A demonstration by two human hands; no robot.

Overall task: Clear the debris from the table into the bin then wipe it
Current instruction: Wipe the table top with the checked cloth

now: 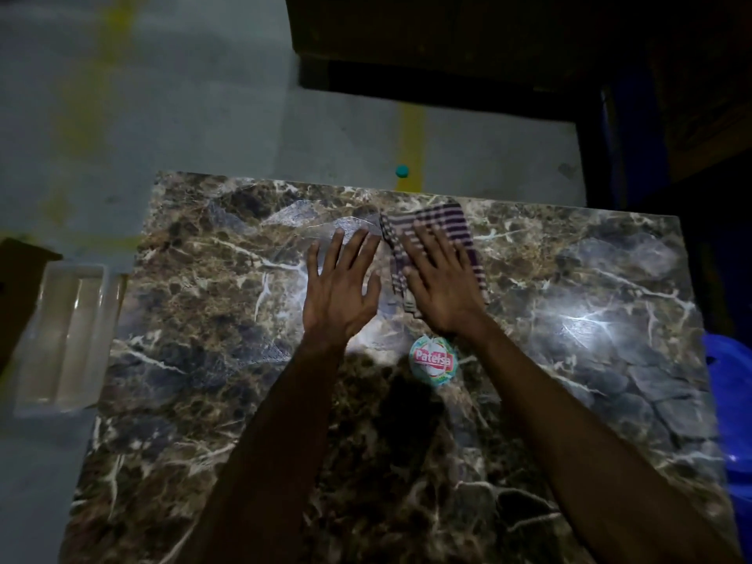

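The work surface is a dark marble-patterned table (203,360) standing on a grey floor (162,95) in dim light. The right hand (441,284) lies flat on a striped cloth (431,238), fingers straight and spread, pressing the cloth against the table near its far edge. The cloth extends beyond the fingertips toward that edge and shows on both sides of the hand. The left hand (339,291) lies just beside the cloth, on its left, fingers straight and spread, palm down on the bare tabletop; it holds nothing. A round printed sticker (433,360) sits on the table just nearer the person than the cloth, beside the right wrist. A white tray (61,335) lies on the floor off the table's left edge. A small teal cap (402,170) lies on the floor beyond the far edge. Blue plastic (728,400) shows off the right edge.
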